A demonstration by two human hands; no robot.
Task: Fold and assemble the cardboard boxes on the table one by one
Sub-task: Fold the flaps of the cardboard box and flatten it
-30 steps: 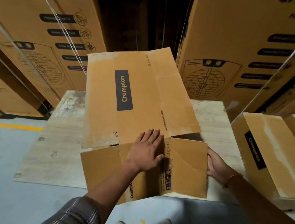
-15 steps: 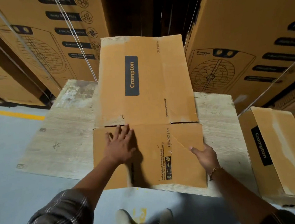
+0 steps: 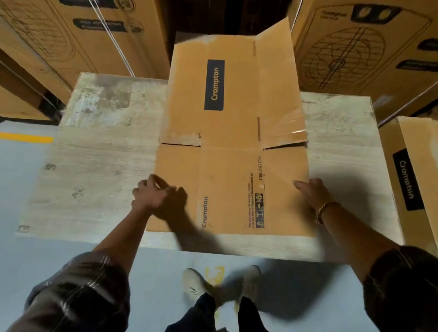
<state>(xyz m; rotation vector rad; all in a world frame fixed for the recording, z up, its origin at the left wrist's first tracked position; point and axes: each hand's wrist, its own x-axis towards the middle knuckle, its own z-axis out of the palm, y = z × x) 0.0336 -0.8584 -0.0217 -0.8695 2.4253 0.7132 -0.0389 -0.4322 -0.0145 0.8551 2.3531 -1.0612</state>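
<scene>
Your flat box (image 3: pixel 238 164) is lying print-side up on the counter (image 3: pixel 94 162), with its far flaps poking past the back edge. Your right hand (image 3: pixel 313 193) looks to be pinching its right edge (thumb on top, fingers tucked out of sight), and your left hand (image 3: pixel 154 195) sits loosely curled at the left edge, too blurred to tell if it's got hold of anything. Pop it open off that one grip and I reckon it skids or twists instead of squaring up, and the ragged slit by the left flap looks ready to tear further.
</scene>
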